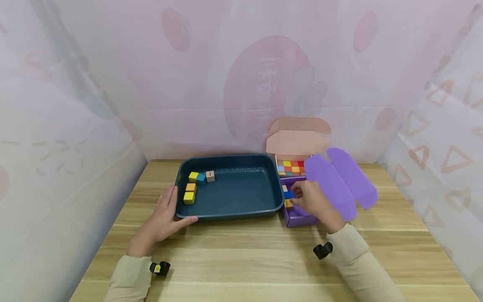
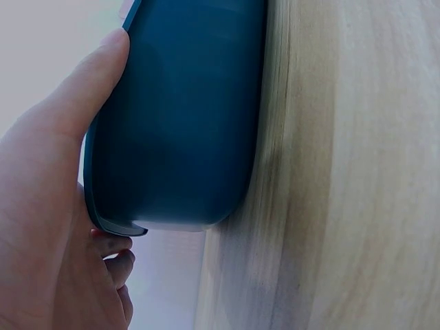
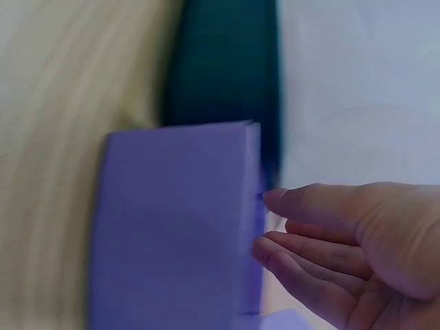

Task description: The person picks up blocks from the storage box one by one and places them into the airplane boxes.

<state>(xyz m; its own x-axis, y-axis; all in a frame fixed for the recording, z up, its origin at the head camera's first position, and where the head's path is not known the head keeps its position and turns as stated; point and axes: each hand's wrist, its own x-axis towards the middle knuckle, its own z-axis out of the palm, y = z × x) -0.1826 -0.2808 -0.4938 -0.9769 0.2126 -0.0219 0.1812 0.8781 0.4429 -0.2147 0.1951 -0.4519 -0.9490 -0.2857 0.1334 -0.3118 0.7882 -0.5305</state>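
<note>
My left hand (image 1: pixel 164 216) rests against the left end of a dark teal tray (image 1: pixel 234 216), thumb along the front rim and fingers along the outer side. Inside the tray lie several small cubes: a yellow cube (image 1: pixel 189 198), an orange cube (image 1: pixel 191 187), a blue cube (image 1: pixel 201 180) and others. My right hand (image 1: pixel 310 198) reaches over an open purple box (image 1: pixel 302 221), its fingertips close to a blue block (image 1: pixel 288 194) in there. In the right wrist view thumb and fingers stand apart at the rim, with no block visible between them.
Behind the purple box stands an open pink box (image 1: pixel 298 142) with coloured blocks inside. The purple lid (image 1: pixel 336 184) spreads out to the right. A patterned cloth (image 1: pixel 188 105) hangs behind the wooden table (image 1: pixel 241 260).
</note>
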